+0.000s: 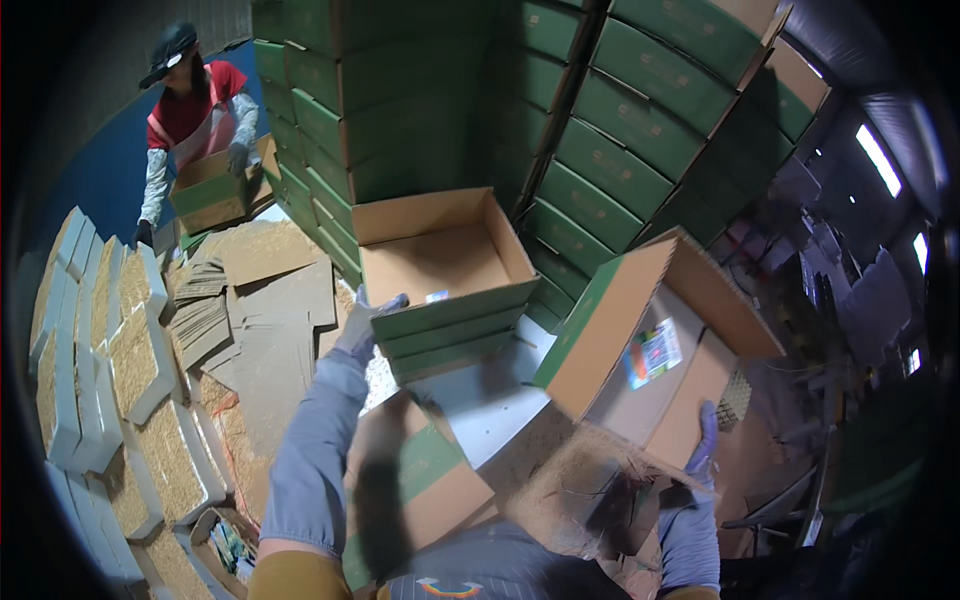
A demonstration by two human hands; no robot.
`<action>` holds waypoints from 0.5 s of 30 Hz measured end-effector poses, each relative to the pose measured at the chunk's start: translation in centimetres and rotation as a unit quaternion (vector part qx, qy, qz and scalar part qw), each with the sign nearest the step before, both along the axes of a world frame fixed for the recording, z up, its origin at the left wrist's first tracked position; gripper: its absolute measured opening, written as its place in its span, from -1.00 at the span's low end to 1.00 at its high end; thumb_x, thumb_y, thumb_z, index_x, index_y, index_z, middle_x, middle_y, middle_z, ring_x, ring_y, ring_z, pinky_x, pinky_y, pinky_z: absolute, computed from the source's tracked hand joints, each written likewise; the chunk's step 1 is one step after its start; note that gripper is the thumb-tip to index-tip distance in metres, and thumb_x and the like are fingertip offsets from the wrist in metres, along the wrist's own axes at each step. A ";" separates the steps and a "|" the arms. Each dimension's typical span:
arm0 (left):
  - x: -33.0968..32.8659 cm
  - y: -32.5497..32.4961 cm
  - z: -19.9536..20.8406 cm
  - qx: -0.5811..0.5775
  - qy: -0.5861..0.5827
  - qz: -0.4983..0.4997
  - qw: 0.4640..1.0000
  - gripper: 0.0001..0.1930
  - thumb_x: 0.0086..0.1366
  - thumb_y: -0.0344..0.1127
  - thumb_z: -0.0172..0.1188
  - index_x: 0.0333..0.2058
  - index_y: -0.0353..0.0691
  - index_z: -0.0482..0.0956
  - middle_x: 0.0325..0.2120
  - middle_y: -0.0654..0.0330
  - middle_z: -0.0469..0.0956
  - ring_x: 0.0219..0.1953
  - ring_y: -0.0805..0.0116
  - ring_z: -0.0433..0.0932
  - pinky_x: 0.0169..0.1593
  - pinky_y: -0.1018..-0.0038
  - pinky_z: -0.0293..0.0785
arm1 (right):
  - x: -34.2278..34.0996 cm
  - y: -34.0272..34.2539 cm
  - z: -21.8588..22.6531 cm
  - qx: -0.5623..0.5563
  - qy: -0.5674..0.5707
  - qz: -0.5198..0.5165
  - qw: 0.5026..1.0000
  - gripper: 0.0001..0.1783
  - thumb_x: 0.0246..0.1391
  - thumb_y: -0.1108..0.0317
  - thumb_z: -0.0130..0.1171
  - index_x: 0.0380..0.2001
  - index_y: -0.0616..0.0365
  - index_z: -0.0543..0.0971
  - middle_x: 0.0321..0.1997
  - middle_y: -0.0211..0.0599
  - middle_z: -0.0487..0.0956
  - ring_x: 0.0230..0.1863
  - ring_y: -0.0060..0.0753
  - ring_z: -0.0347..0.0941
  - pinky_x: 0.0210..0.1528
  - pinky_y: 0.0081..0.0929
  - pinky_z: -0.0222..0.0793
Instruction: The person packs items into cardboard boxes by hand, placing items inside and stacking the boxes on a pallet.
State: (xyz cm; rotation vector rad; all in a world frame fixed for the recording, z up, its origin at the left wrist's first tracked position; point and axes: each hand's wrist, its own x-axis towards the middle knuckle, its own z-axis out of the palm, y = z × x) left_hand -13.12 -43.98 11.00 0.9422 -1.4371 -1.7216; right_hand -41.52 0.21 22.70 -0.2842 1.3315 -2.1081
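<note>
My gloved left hand point(364, 325) grips the near left corner of an open green-and-brown cardboard box point(440, 255), thumb over the rim. That box tops a short stack point(450, 345) of similar green boxes, and a small printed card lies inside it. To the right, a second open cardboard box point(620, 340) is tilted in the air. My gloved right hand point(702, 450) holds its near right edge, with the thumb inside and the other fingers mostly hidden. A colourful printed leaflet point(652, 353) lies on its bottom.
Tall stacks of green boxes point(620, 165) rise ahead. White trays of yellowish grainy material point(140, 355) line the left, beside flat cardboard sheets point(285, 300). Another cardboard box point(425, 465) lies near my body, by a white board point(485, 405). A co-worker point(200, 120) handles a box at far left.
</note>
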 end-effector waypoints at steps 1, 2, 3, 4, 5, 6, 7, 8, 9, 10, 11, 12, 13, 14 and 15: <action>0.7 -0.1 1.0 -0.016 0.002 -0.027 1.000 -0.09 0.05 -0.09 0.45 0.24 -0.35 0.13 -0.03 0.10 0.47 -0.03 0.38 0.45 0.01 0.50 0.40 | -0.9 -0.5 1.5 0.001 0.057 -0.010 0.998 -0.42 0.18 -0.05 0.03 0.08 0.19 0.42 0.02 -0.21 0.53 -0.01 -0.32 0.50 0.04 -0.37 0.45; 1.5 -0.4 2.0 -0.021 -0.023 -0.042 0.999 -0.13 0.04 -0.08 0.46 0.22 -0.31 0.20 -0.02 0.14 0.47 -0.02 0.39 0.45 0.03 0.51 0.39 | -1.8 -1.3 2.6 0.002 0.114 -0.017 0.993 -0.43 0.20 -0.05 0.01 0.07 0.20 0.43 0.02 -0.21 0.53 -0.01 -0.31 0.50 0.04 -0.37 0.45; 1.6 -0.3 3.3 -0.010 -0.039 -0.061 0.997 -0.16 0.05 -0.08 0.45 0.20 -0.30 0.22 -0.07 0.17 0.49 -0.09 0.41 0.47 -0.03 0.53 0.42 | -2.7 -2.1 3.0 0.005 0.114 -0.023 0.993 -0.43 0.20 -0.05 0.01 0.07 0.20 0.43 0.02 -0.21 0.53 -0.01 -0.31 0.50 0.04 -0.37 0.45; 1.5 -0.4 4.1 0.001 -0.055 -0.078 0.995 -0.20 0.06 -0.08 0.44 0.18 -0.30 0.25 -0.11 0.20 0.50 -0.17 0.44 0.49 -0.08 0.55 0.45 | -3.7 -3.3 3.3 -0.052 0.075 -0.014 0.996 -0.48 0.23 0.01 -0.02 0.06 0.20 0.41 0.00 -0.20 0.53 -0.02 -0.31 0.50 0.05 -0.37 0.45; 2.4 -1.0 4.0 -0.046 -0.087 -0.097 0.990 -0.19 0.06 0.00 0.42 0.18 -0.30 0.28 -0.08 0.20 0.50 -0.12 0.39 0.47 -0.02 0.53 0.42 | -4.3 -5.0 3.7 -0.112 0.033 0.006 0.993 -0.52 0.25 0.07 -0.04 0.06 0.21 0.40 -0.01 -0.18 0.53 -0.04 -0.31 0.51 0.05 -0.37 0.45; 2.4 -1.9 3.8 -0.046 -0.088 -0.094 0.991 -0.19 0.06 0.00 0.42 0.18 -0.30 0.28 -0.08 0.20 0.50 -0.12 0.39 0.47 -0.02 0.53 0.42 | -4.8 -6.7 3.8 -0.100 0.022 0.034 0.994 -0.52 0.26 0.07 -0.04 0.07 0.21 0.39 0.00 -0.20 0.52 -0.04 -0.33 0.51 0.04 -0.38 0.46; 2.5 -2.8 3.6 -0.038 -0.118 -0.134 0.983 -0.19 0.07 0.01 0.42 0.20 -0.24 0.27 -0.15 0.25 0.50 -0.19 0.44 0.44 -0.10 0.55 0.40 | -5.0 -8.6 3.9 -0.089 0.012 0.062 0.994 -0.52 0.26 0.07 -0.03 0.08 0.22 0.38 0.01 -0.22 0.51 -0.04 -0.35 0.50 0.03 -0.38 0.46; 1.9 -3.4 3.0 -0.029 -0.145 -0.179 0.973 -0.19 0.07 0.01 0.41 0.22 -0.18 0.26 -0.22 0.30 0.50 -0.26 0.49 0.41 -0.18 0.58 0.37 | -5.1 -10.4 4.0 -0.043 0.062 0.105 0.992 -0.51 0.25 0.08 -0.01 0.09 0.21 0.37 0.01 -0.23 0.50 -0.05 -0.37 0.50 0.02 -0.40 0.46; 2.0 -3.4 2.5 -0.057 -0.129 -0.188 0.972 -0.27 0.13 0.02 0.35 0.20 -0.14 0.29 -0.30 0.32 0.46 -0.34 0.52 0.34 -0.27 0.59 0.30 | -4.8 -12.9 3.9 -0.001 0.106 0.157 0.982 -0.51 0.24 0.09 0.00 0.10 0.20 0.36 0.02 -0.25 0.50 -0.06 -0.39 0.50 0.00 -0.41 0.46; 2.3 -3.9 1.1 -0.057 -0.132 -0.181 0.973 -0.27 0.13 0.02 0.35 0.20 -0.14 0.29 -0.30 0.32 0.46 -0.34 0.52 0.34 -0.27 0.59 0.30 | -3.5 -15.4 4.1 -0.015 0.071 0.192 0.979 -0.50 0.23 0.10 0.03 0.12 0.19 0.35 0.02 -0.24 0.49 -0.03 -0.40 0.48 0.02 -0.42 0.45; 2.9 -4.7 -1.3 -0.088 -0.184 -0.154 0.967 -0.36 0.21 -0.02 0.26 0.19 -0.15 0.30 -0.26 0.31 0.47 -0.31 0.50 0.35 -0.24 0.57 0.33 | -1.6 -18.2 3.9 -0.028 0.033 0.230 0.972 -0.48 0.22 0.11 0.05 0.13 0.19 0.34 0.03 -0.22 0.48 -0.01 -0.41 0.47 0.03 -0.43 0.43; 4.0 -4.9 -2.9 -0.116 -0.236 -0.127 0.956 -0.44 0.30 -0.05 0.17 0.19 -0.15 0.31 -0.23 0.30 0.47 -0.29 0.49 0.36 -0.20 0.54 0.36 | 0.4 -20.5 4.3 -0.016 0.052 0.285 0.957 -0.44 0.21 0.13 0.06 0.18 0.20 0.27 0.09 -0.20 0.43 0.05 -0.41 0.41 0.09 -0.43 0.38; 4.2 -4.3 -3.3 -0.180 -0.190 -0.128 0.957 -0.56 0.38 -0.18 -0.01 0.19 -0.16 0.31 -0.11 0.29 0.46 -0.17 0.44 0.39 -0.09 0.50 0.39 | 1.0 -22.3 3.6 0.011 0.093 0.305 0.948 -0.38 0.21 0.13 0.07 0.23 0.20 0.21 0.14 -0.20 0.39 0.11 -0.40 0.36 0.15 -0.42 0.32; 4.3 -3.8 -3.4 -0.243 -0.142 -0.127 0.951 -0.63 0.45 -0.30 -0.18 0.18 -0.17 0.31 0.01 0.27 0.45 -0.05 0.40 0.41 0.02 0.45 0.42 | 1.4 -23.8 3.2 0.035 0.111 0.328 0.938 -0.34 0.20 0.07 0.08 0.24 0.20 0.18 0.18 -0.20 0.36 0.12 -0.39 0.36 0.16 -0.43 0.30; 4.0 -3.5 -3.8 -0.240 -0.146 -0.123 0.952 -0.63 0.45 -0.30 -0.18 0.18 -0.17 0.31 0.01 0.27 0.45 -0.05 0.40 0.41 0.02 0.45 0.42 | 2.2 -24.9 2.5 0.044 0.131 0.323 0.936 -0.32 0.21 0.05 0.08 0.25 0.21 0.17 0.17 -0.19 0.37 0.12 -0.39 0.36 0.16 -0.44 0.30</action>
